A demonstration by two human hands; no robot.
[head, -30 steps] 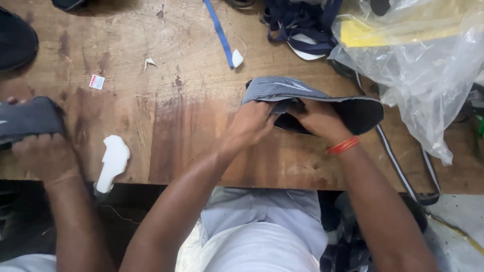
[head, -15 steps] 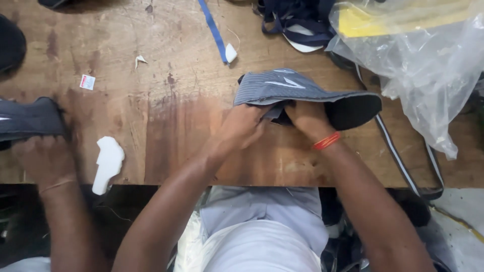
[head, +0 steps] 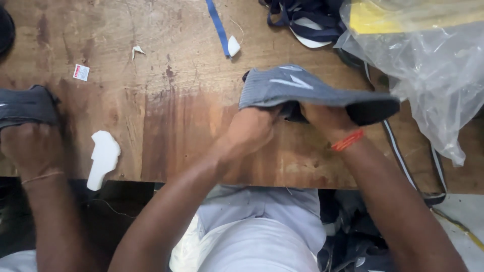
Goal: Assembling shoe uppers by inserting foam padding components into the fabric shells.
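Both hands grip a grey knitted shoe upper at mid-bench: the left hand pinches its near edge, the right hand holds its dark underside. On the wooden bench, a white foam piece lies left. Farther off sit a clear plastic bag and a blue strip.

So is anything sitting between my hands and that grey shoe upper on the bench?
Nothing visible. The left hand and right hand both already grip the grey shoe upper from underneath, above the wooden bench.
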